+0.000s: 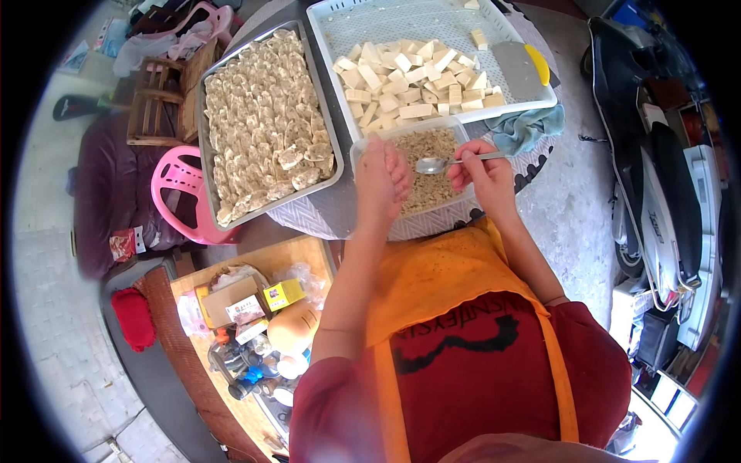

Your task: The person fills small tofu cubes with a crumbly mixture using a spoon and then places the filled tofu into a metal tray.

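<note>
My right hand (483,173) grips the handle of a metal spoon (431,166), whose bowl points left over a clear plastic tub (461,130) of crumbly brown filling (428,142). Beside it, my left hand (383,173) is curled above the tub's left side; its palm is turned away, so I cannot tell whether something is in it. Beyond the tub, a white perforated plastic tray (324,35) holds many pale tofu-like blocks (405,75). A scraper with a yellow handle (537,65) lies at its right. On the left, a metal tray (334,144) carries rows of lumpy, crumb-covered pieces (266,116).
A blue-green cloth (529,128) lies on the round table's cloth (312,217) at the right. A pink plastic chair (179,173) stands left of the table. A wooden side table (301,249) with boxes and jars is at lower left. A scooter (660,220) stands at right.
</note>
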`<state>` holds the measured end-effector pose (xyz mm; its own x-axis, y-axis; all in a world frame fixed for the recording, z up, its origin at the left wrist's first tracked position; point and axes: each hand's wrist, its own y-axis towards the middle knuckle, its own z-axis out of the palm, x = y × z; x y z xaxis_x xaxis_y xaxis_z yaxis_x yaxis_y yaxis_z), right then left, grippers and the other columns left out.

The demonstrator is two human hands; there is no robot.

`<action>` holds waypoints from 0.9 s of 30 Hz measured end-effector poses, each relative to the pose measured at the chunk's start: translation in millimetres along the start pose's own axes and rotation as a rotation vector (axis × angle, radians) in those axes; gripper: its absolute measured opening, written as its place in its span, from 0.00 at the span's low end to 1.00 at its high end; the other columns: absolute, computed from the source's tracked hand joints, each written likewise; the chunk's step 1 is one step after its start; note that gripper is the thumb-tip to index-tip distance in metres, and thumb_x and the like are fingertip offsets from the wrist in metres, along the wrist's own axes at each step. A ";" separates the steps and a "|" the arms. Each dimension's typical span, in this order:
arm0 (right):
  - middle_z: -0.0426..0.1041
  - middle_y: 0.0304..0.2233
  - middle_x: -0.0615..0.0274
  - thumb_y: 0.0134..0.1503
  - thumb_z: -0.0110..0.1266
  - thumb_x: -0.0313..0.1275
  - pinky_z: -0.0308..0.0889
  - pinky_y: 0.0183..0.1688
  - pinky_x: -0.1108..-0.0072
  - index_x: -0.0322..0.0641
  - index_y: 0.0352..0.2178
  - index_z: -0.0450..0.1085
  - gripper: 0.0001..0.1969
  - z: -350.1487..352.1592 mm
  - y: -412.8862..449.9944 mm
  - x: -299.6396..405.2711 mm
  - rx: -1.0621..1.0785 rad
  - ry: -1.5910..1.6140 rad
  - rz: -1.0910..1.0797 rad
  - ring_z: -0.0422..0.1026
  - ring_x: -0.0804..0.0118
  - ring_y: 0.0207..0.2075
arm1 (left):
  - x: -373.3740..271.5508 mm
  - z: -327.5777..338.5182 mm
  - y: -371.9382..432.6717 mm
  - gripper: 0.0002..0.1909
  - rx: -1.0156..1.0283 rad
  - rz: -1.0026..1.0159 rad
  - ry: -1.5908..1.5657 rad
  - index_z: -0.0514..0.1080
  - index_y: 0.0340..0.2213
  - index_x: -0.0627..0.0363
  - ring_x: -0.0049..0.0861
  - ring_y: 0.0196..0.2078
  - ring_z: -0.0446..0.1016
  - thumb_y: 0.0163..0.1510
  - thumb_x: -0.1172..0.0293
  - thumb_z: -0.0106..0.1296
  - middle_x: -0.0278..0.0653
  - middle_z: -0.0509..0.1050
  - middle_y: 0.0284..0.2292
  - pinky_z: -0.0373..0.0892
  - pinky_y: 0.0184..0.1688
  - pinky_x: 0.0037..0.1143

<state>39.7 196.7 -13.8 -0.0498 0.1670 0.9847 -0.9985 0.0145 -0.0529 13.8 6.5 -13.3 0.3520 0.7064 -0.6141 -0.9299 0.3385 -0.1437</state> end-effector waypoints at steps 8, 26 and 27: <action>0.71 0.20 0.60 0.57 0.41 0.28 0.67 0.22 0.84 0.33 0.29 0.65 0.08 13.0 -3.4 3.7 0.037 0.122 0.126 0.69 0.73 0.19 | 16.6 13.7 -0.4 0.07 -0.082 0.260 0.780 0.61 0.35 0.60 0.20 0.38 0.65 0.55 0.72 0.40 0.40 0.66 0.35 0.63 0.42 0.23; 0.71 0.21 0.59 0.57 0.40 0.27 0.68 0.22 0.84 0.33 0.30 0.65 0.08 -3.1 4.5 27.6 0.005 0.156 -0.061 0.70 0.73 0.19 | 7.0 1.8 0.3 0.23 -0.024 -0.063 0.088 0.60 0.20 0.54 0.16 0.13 0.55 0.60 0.53 0.27 0.32 0.61 0.14 0.49 0.14 0.15; 0.71 0.21 0.58 0.57 0.40 0.27 0.68 0.22 0.84 0.33 0.30 0.65 0.08 -2.7 3.4 25.8 0.004 0.194 -0.015 0.70 0.72 0.19 | 9.5 5.7 0.6 0.23 -0.102 -0.021 0.181 0.58 0.18 0.53 0.16 0.11 0.53 0.59 0.52 0.27 0.32 0.59 0.12 0.47 0.12 0.16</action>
<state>35.1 203.8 11.0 -0.0298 0.3537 0.9349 -0.9992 0.0143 -0.0372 17.2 16.9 -14.7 0.3551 0.5738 -0.7380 -0.9318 0.2806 -0.2302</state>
